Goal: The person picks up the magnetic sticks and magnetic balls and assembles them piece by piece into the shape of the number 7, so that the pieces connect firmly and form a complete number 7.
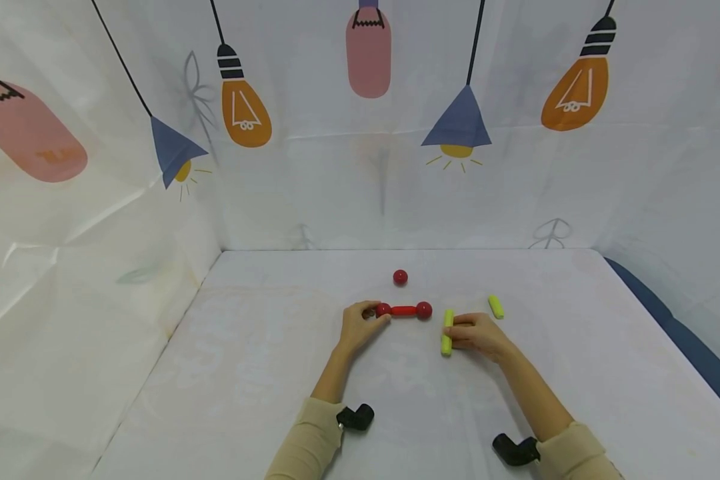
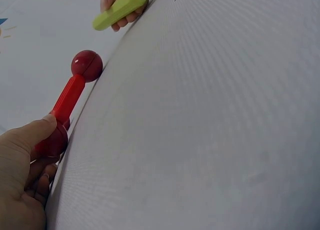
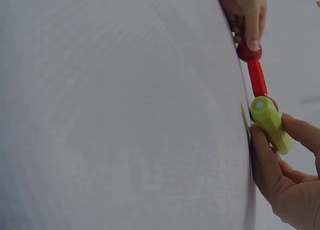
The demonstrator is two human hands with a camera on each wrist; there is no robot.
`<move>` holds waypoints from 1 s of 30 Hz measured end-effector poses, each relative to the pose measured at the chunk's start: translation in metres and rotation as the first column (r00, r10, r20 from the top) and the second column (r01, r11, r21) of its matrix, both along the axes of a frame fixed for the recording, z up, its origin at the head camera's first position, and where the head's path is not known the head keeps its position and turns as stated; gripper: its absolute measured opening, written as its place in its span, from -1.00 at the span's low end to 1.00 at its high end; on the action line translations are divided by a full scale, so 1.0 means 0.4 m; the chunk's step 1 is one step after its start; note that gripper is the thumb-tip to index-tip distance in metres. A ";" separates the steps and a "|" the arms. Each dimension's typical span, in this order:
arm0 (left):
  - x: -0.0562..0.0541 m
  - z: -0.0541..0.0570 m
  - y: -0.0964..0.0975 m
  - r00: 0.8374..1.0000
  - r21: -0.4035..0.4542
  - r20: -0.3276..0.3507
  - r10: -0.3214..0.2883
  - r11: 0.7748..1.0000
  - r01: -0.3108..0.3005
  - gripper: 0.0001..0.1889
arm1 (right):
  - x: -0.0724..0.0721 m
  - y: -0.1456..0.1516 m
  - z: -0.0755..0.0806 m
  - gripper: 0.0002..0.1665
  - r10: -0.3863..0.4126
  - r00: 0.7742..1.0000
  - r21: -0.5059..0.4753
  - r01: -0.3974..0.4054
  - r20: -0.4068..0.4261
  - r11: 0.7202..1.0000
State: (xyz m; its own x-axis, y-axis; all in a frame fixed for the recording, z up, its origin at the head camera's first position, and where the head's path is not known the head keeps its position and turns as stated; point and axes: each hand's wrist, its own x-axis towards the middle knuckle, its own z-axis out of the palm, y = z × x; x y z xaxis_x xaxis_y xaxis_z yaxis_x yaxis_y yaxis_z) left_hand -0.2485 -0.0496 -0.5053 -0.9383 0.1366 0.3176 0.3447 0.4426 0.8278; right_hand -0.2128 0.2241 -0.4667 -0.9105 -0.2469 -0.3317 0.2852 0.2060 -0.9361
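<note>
Left of centre on the white worktop point(image 1: 246, 347), nearer its far edge than its near one, the left hand point(image 1: 359, 328) has thumb and fingers closed round a glossy dark red ball point(image 1: 383, 309). That ball caps one end of a bright red ridged rod point(image 1: 404, 311); gripping it there probably steadies the piece and leaves the far end exposed. Beyond the rod, toward the far edge, a loose dark red ball point(image 1: 400, 277) sits alone. A matching dark red ball point(image 1: 424, 311) caps the rod's right end. Just beside it, not touching, the right hand point(image 1: 479, 333) pinches a yellow-green ridged stick point(image 1: 447, 345) around its middle, pointing from near edge to far, seemingly so both ends stay free; one shows a pale disc point(image 3: 259, 105). Toward the far right corner lies a second yellow-green stick point(image 1: 496, 307).
</note>
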 end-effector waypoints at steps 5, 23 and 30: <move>0.000 0.000 0.000 1.000 0.000 0.005 0.000 1.000 0.000 -0.62 | 0.005 -0.014 0.003 -0.26 -0.007 1.000 0.020 0.006 0.020 1.000; 0.001 0.005 0.000 1.000 -0.002 0.011 0.005 1.000 -0.005 -0.62 | 0.022 -0.065 0.006 -0.28 0.016 1.000 -0.049 -0.015 0.020 0.999; 0.004 0.004 0.000 1.000 -0.002 0.015 0.011 1.000 -0.011 -0.61 | 0.022 -0.084 0.005 -0.32 0.029 0.999 -0.039 -0.028 0.016 0.999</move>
State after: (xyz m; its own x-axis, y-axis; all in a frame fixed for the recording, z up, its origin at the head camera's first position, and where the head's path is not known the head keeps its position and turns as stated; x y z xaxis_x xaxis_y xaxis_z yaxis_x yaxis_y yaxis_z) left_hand -0.2470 -0.0495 -0.5035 -0.9444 0.1266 0.3033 0.3273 0.4483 0.8318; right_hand -0.2039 0.1904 -0.4646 -0.8974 -0.2857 -0.3363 0.2950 0.1783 -0.9387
